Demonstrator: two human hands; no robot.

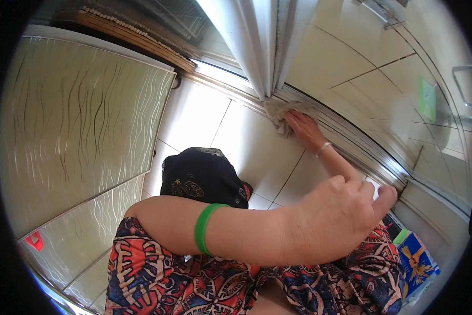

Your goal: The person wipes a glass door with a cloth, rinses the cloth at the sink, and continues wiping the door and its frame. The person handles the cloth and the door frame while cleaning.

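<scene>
My right hand (305, 128), with a pale bracelet at its wrist, presses a crumpled grey-beige cloth (276, 111). The cloth lies on the metal track (346, 137) of a sliding door, next to the foot of a white door frame (264, 47). Across my lap, over the patterned red and blue garment (167, 278), rests my left forearm with a green wristband (203, 228). My left hand (343, 212) is closed with its back upward, near my right forearm. Its palm side is hidden, and no object shows in it.
Cabinet doors with a wavy pattern (83, 110) stand on the left. White tiles (251, 134) cover the floor. A black rounded thing with gold print (202, 176) is in front of my knees. Glass door panels (362, 68) rise beyond the track. A blue package (417, 265) sits at right.
</scene>
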